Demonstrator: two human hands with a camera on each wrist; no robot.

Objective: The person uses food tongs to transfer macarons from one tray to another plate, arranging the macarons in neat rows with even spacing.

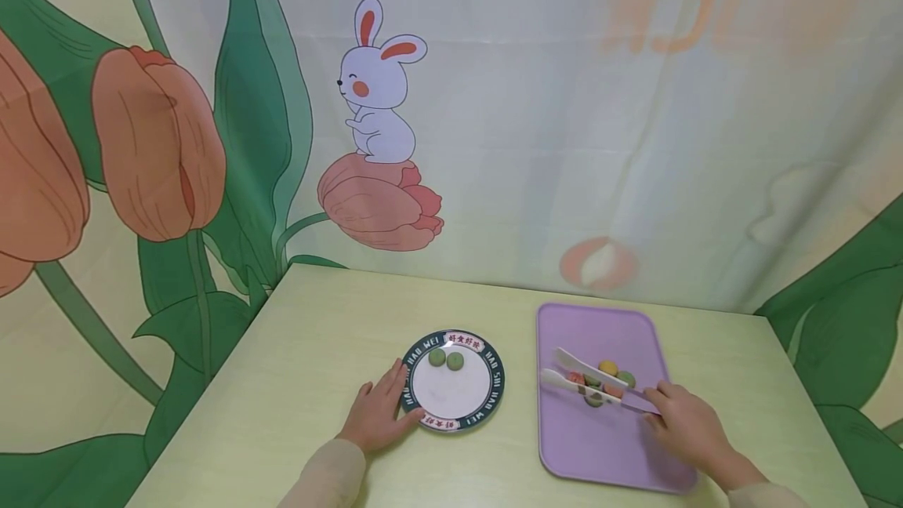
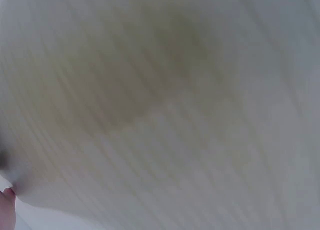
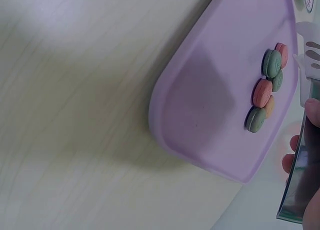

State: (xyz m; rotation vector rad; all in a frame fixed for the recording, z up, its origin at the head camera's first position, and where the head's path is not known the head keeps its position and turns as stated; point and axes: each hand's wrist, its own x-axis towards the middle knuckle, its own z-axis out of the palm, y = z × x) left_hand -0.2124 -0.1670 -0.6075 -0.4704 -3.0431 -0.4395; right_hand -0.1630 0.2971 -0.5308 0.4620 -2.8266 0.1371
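My left hand [image 1: 377,415] rests at the left edge of a round white plate with a dark patterned rim [image 1: 496,382], its fingers extended and its thumb at the lower rim. Two green macarons [image 1: 455,361] lie side by side on this plate. On the right, my right hand [image 1: 690,426] holds a pair of tongs [image 1: 640,401] with pale slotted tips. The tong arms are apart, over a group of pink, green and yellow macarons [image 1: 607,368] on a purple tray [image 1: 600,449]. In the right wrist view, a pink macaron [image 3: 262,93] sits among green ones, short of the tong tips [image 3: 309,39].
Both plate and tray stand on a pale wood-grain table [image 1: 317,328]. Behind it hangs a cloth backdrop [image 1: 494,139] printed with tulips and a rabbit. The left wrist view shows mostly blurred pale surface.
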